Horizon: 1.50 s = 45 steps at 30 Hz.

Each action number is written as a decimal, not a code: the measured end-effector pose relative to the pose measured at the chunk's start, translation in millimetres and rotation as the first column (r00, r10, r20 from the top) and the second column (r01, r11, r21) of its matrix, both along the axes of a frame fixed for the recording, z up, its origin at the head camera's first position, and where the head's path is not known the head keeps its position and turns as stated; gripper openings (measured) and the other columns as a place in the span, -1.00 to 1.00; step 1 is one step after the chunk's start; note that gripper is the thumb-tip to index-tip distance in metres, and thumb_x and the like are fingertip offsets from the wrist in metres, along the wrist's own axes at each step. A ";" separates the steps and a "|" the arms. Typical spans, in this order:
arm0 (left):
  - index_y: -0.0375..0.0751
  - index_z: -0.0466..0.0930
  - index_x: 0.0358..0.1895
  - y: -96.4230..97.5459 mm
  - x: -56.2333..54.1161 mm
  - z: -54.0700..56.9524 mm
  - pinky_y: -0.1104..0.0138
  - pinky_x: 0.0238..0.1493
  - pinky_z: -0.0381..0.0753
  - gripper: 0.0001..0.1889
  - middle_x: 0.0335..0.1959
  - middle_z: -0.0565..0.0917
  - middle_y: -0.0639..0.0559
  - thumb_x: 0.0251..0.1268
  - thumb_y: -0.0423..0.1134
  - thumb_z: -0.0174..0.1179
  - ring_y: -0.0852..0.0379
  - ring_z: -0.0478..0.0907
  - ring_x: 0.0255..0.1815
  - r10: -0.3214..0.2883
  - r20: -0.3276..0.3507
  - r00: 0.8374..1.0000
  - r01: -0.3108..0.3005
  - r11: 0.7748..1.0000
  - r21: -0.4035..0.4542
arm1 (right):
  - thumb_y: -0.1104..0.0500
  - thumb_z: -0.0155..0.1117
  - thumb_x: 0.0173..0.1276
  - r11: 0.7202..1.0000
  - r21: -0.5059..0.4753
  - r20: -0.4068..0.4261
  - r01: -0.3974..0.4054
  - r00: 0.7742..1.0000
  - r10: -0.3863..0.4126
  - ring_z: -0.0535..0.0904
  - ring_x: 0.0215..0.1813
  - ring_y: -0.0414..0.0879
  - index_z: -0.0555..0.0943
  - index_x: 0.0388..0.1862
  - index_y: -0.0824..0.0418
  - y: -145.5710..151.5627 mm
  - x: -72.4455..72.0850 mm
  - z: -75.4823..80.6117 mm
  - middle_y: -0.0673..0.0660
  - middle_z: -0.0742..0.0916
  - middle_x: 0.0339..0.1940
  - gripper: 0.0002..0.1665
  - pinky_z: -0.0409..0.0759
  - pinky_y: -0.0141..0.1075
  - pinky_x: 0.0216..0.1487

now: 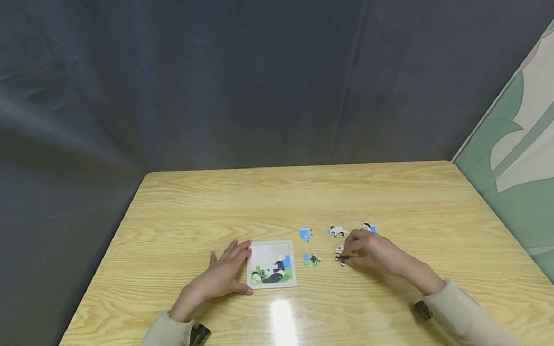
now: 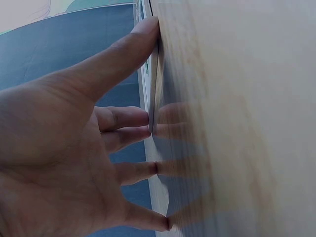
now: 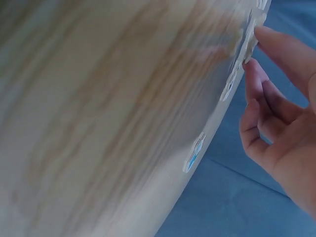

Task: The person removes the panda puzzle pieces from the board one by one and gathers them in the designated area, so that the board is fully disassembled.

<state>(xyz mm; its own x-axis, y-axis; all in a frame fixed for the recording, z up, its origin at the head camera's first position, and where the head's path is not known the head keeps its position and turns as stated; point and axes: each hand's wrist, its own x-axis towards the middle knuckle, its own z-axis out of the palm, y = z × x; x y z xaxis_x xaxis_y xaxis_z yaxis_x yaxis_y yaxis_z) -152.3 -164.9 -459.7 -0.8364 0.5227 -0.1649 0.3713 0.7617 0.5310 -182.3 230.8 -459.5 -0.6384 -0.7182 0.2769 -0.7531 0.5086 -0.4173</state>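
Observation:
A square puzzle tray (image 1: 269,243) with a pale rim lies on the table, its lower part filled with a panda and green picture. My left hand (image 1: 220,277) is spread at the tray's left side, thumb at the near corner and fingertips by the far corner. In the left wrist view its fingers (image 2: 136,172) are straight and reach down to the tabletop. Right of the tray, my right hand (image 1: 376,251) pinches a black-and-white jigsaw piece (image 1: 342,258) between thumb and fingers. The right wrist view shows this piece (image 3: 251,43) edge-on, partly covered by the fingertips.
Loose pieces lie around the right hand: a blue one (image 1: 305,233), a white one with black spots (image 1: 338,231), one with blue and black (image 1: 369,227) and a blue-green one (image 1: 311,260) beside the tray. A dark curtain (image 1: 253,90) hangs behind the wooden table (image 1: 202,204).

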 end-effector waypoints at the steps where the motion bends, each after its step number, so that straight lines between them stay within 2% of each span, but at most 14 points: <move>1: -0.33 0.26 0.37 -0.1 0.0 0.0 -0.52 0.17 -0.26 -0.11 0.54 0.04 -0.11 -0.04 -0.06 0.47 -0.25 -0.21 0.54 0.000 0.001 1.000 0.000 1.000 0.003 | 0.38 0.51 0.02 1.000 0.000 0.007 -0.011 1.000 0.011 0.55 -0.21 -0.16 0.75 -0.29 0.14 0.3 -0.9 -0.1 0.01 0.65 -0.24 -0.74 0.61 -0.39 -0.26; 10: -0.33 0.27 0.36 -0.2 -0.6 -0.7 -0.52 0.17 -0.27 -0.11 0.54 0.05 -0.10 -0.05 -0.05 0.47 -0.25 -0.21 0.54 0.001 0.000 1.000 -0.001 1.000 -0.003 | 0.42 0.50 0.00 0.998 0.021 0.005 -0.051 0.999 0.051 0.56 -0.21 -0.13 0.75 -0.30 0.16 0.7 -3.4 -1.8 0.02 0.64 -0.26 -0.73 0.61 -0.39 -0.25; 15: -0.28 0.29 0.33 -0.2 -1.0 -0.2 -0.52 0.16 -0.27 -0.15 0.54 0.05 -0.11 -0.05 -0.07 0.48 -0.26 -0.21 0.53 -0.004 -0.003 1.000 0.004 1.000 0.003 | 0.40 0.46 0.08 1.000 0.009 0.024 -0.027 0.999 0.027 0.54 -0.21 -0.17 0.74 -0.26 0.15 -5.6 -2.6 5.9 0.01 0.63 -0.24 -0.75 0.61 -0.40 -0.25; 21: -0.27 0.30 0.33 -0.4 -0.7 1.0 -0.52 0.17 -0.27 -0.16 0.54 0.04 -0.11 -0.05 -0.07 0.48 -0.25 -0.21 0.54 0.001 -0.001 1.000 -0.001 1.000 0.000 | 0.40 0.43 0.11 1.000 -0.002 0.027 -0.031 0.999 0.031 0.61 -0.23 -0.11 0.72 -0.21 0.24 -43.9 -3.4 20.4 0.05 0.69 -0.23 -0.76 0.64 -0.33 -0.26; 27: -0.32 0.26 0.37 0.4 -0.4 0.1 -0.50 0.18 -0.29 -0.11 0.54 0.03 -0.09 -0.04 -0.05 0.47 -0.24 -0.22 0.54 0.006 0.009 1.000 -0.006 1.000 0.000 | 0.33 0.45 0.12 0.996 0.076 0.011 -0.039 0.999 0.038 0.62 -0.19 -0.11 0.72 -0.17 0.23 -93.3 -0.2 20.1 0.04 0.72 -0.19 -0.75 0.62 -0.38 -0.21; 31: -0.33 0.26 0.38 1.2 -0.1 -0.1 -0.50 0.19 -0.29 -0.10 0.54 0.03 -0.09 -0.04 -0.05 0.47 -0.23 -0.22 0.54 0.011 0.014 1.000 -0.011 1.000 -0.004 | 0.28 0.47 0.11 0.994 0.110 0.025 -0.027 0.999 0.025 0.59 -0.22 -0.12 0.72 -0.14 0.26 -117.7 2.0 16.7 0.08 0.69 -0.17 -0.71 0.59 -0.38 -0.26; 35: -0.34 0.27 0.37 1.8 0.1 0.2 -0.51 0.18 -0.28 -0.10 0.54 0.05 -0.10 -0.05 -0.06 0.47 -0.24 -0.21 0.54 0.012 0.014 1.000 -0.012 1.000 -0.002 | 0.21 0.50 0.09 0.990 0.141 0.059 0.020 0.998 -0.028 0.53 -0.23 -0.13 0.72 -0.16 0.26 -131.1 4.0 12.8 0.11 0.64 -0.14 -0.69 0.56 -0.41 -0.31; 38: -0.35 0.26 0.37 1.5 0.6 0.9 -0.52 0.17 -0.27 -0.11 0.54 0.04 -0.12 -0.04 -0.06 0.47 -0.26 -0.21 0.53 0.002 0.013 1.000 -0.002 1.000 -0.002 | 0.17 0.53 0.06 0.985 0.164 0.055 0.058 0.996 -0.068 0.50 -0.23 -0.13 0.73 -0.20 0.26 -135.2 5.4 9.8 0.10 0.62 -0.14 -0.69 0.56 -0.42 -0.30; 45: -0.36 0.25 0.37 1.2 1.2 2.8 -0.52 0.17 -0.27 -0.10 0.54 0.04 -0.13 -0.03 -0.05 0.46 -0.27 -0.20 0.53 0.000 0.011 1.000 0.000 1.000 -0.003 | 0.17 0.54 0.04 0.985 0.149 0.090 0.088 0.991 -0.102 0.48 -0.23 -0.13 0.71 -0.20 0.29 -137.6 6.1 7.9 0.08 0.61 -0.20 -0.66 0.56 -0.41 -0.26</move>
